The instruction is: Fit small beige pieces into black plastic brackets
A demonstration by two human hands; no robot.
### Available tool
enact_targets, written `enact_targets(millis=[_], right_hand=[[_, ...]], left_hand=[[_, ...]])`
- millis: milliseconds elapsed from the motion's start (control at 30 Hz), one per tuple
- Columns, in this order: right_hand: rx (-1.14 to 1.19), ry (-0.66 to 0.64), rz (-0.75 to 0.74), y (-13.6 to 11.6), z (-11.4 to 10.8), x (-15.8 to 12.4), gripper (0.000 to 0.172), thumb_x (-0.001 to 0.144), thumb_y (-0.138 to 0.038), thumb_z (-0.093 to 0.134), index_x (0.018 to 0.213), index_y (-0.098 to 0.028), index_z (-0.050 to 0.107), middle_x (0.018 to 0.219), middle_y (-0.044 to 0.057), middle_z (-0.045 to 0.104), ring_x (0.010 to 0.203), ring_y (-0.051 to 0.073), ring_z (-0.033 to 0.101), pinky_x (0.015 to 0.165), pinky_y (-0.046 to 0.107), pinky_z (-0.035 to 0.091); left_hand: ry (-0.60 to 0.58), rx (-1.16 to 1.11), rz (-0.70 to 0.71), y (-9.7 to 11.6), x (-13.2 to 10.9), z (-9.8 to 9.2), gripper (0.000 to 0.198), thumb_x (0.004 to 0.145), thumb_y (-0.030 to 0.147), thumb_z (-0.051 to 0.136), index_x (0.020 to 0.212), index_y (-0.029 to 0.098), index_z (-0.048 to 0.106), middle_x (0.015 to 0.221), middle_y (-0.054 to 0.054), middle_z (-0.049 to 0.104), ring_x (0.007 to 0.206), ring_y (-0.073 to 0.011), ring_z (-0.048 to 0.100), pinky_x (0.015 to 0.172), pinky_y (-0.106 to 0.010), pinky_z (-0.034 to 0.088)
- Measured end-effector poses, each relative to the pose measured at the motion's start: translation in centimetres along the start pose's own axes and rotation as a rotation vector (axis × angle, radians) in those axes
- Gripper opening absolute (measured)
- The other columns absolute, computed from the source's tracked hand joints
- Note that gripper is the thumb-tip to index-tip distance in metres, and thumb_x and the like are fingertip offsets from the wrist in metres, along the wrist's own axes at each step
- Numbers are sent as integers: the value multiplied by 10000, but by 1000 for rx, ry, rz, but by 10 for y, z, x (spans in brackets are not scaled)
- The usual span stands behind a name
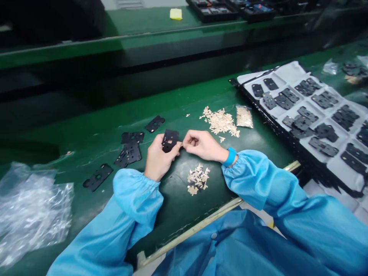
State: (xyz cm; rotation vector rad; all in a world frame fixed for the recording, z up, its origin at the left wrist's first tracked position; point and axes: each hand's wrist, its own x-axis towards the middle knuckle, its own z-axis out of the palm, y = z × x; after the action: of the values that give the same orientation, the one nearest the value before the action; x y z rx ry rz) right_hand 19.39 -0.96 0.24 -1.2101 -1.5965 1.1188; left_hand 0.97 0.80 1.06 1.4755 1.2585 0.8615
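My left hand grips a flat black plastic plate with a small opening in it, thumb along its lower edge. Close against that thumb, my right hand has its thumb and forefinger pinched at the plate's right side; whatever lies between those fingertips is too small to make out. Below the hands lies a small heap of metallic, brassy pieces. Beyond my right hand spreads a pile of pale beige bits, beside a clear bag filled with similar bits. More black plates rest left of my left hand.
A large white-lined tray with black plates in its compartments stands at the right. Crumpled clear plastic bags lie at the left. Behind the green bench rises a shelf holding a yellow pad and black trays.
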Motion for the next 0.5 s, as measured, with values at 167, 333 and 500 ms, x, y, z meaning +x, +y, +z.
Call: enact_targets(millis=[167, 333, 500], right_hand=[[26, -9, -3, -3, 0, 1, 24, 796, -179, 628, 800, -162, 611, 743, -17, 633, 692, 114, 557, 670, 241, 446], [-24, -16, -27, -6, -2, 2, 37, 794, -160, 647, 795, -168, 611, 723, -39, 613, 696, 105, 555, 684, 226, 416], [-28, 8, -24, -5, -3, 3, 66, 794, -173, 661, 801, -180, 596, 730, -48, 608, 701, 106, 551, 674, 215, 392]], left_hand=[[25, 15, -16, -2, 0, -1, 416, 767, 387, 796, 1050, 176, 575, 662, 55, 619, 507, -82, 528, 493, -195, 423], [40, 60, -38, -4, 1, -2, 439, 754, 391, 813, 1072, 185, 591, 682, 53, 624, 525, -88, 525, 507, -203, 421], [26, 28, -38, -3, 1, -1, 416, 736, 353, 826, 1057, 204, 609, 755, 36, 655, 566, -97, 543, 505, -201, 429]])
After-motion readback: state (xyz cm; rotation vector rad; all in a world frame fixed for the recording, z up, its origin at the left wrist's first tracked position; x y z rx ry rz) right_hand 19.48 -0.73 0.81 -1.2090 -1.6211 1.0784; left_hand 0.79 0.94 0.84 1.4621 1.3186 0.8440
